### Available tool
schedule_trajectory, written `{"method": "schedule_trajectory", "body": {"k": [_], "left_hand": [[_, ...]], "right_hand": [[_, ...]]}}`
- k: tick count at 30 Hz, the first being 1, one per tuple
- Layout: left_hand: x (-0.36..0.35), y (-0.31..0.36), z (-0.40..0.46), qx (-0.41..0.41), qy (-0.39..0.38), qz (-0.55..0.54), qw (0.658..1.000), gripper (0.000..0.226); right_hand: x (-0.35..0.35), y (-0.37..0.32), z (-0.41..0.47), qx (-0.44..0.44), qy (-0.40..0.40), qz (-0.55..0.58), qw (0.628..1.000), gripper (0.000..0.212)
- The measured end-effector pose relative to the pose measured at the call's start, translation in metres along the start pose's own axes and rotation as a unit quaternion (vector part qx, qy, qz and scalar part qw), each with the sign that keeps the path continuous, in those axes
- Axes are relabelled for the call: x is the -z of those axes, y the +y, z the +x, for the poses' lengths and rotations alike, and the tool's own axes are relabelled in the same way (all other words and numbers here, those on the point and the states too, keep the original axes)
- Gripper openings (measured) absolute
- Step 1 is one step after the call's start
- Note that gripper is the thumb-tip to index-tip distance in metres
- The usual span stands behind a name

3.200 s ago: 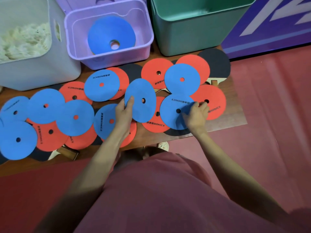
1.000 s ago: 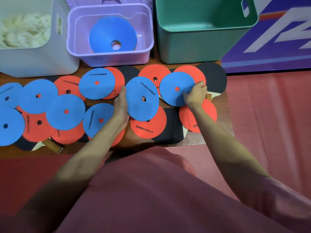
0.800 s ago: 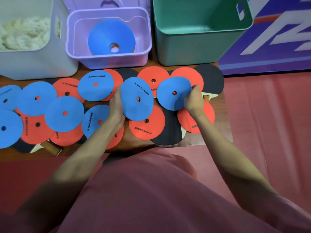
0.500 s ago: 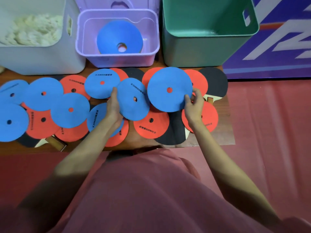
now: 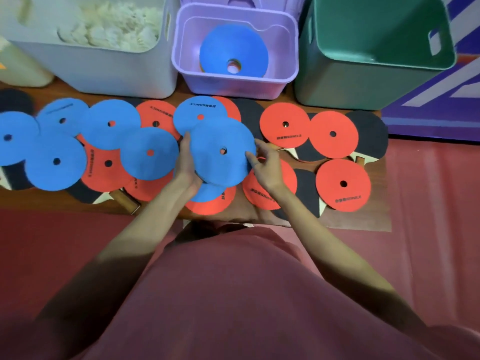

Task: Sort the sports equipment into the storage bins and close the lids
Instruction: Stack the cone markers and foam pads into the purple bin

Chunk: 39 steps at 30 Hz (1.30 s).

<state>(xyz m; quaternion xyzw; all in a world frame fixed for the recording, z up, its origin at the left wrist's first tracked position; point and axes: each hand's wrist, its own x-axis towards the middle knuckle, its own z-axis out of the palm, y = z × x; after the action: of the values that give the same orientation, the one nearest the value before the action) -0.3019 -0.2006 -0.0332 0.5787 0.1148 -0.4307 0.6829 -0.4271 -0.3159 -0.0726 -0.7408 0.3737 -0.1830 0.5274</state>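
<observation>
Flat blue and red discs with centre holes lie overlapping on a wooden board (image 5: 363, 224), over several black table tennis paddles (image 5: 370, 136). My left hand (image 5: 185, 165) grips the left rim of a raised blue disc (image 5: 220, 154), with another blue disc stacked under it. My right hand (image 5: 265, 166) is at that disc's right rim, its fingers loosely spread and touching the edge. The purple bin (image 5: 233, 83) behind holds a blue disc (image 5: 233, 51). Red discs (image 5: 284, 126) lie to the right.
A white bin (image 5: 104, 74) with white shuttlecocks stands at the back left. An empty-looking green bin (image 5: 363, 84) stands at the back right. Red floor mat surrounds the board, and a purple lid shows behind the purple bin.
My right hand lifted a blue disc from the right side and carried it left onto the blue disc in my left hand. The red discs beneath are uncovered.
</observation>
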Motion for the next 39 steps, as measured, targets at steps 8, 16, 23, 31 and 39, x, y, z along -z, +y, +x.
{"method": "schedule_trajectory", "body": {"k": [8,16,23,31,39], "left_hand": [[0.065,0.034,0.014,0.013,0.026,0.0,1.0,0.042],[0.104,0.061,0.031,0.021,0.026,0.018,0.999,0.035],[0.125,0.072,0.045,0.02,0.051,0.026,0.998,0.046],[0.144,0.084,0.056,-0.017,0.04,0.043,0.998,0.043],[0.158,0.104,0.072,-0.016,0.026,0.029,0.999,0.038]], "right_hand": [[-0.05,-0.005,0.004,-0.05,-0.004,-0.137,0.989,0.033],[-0.092,0.01,0.002,-0.144,-0.077,-0.314,0.935,0.049],[-0.102,0.001,0.001,-0.15,-0.029,-0.36,0.92,0.063],[-0.081,-0.032,0.005,-0.113,-0.031,-0.28,0.953,0.018],[-0.082,-0.085,0.028,0.0,0.052,-0.022,0.998,0.021]]}}
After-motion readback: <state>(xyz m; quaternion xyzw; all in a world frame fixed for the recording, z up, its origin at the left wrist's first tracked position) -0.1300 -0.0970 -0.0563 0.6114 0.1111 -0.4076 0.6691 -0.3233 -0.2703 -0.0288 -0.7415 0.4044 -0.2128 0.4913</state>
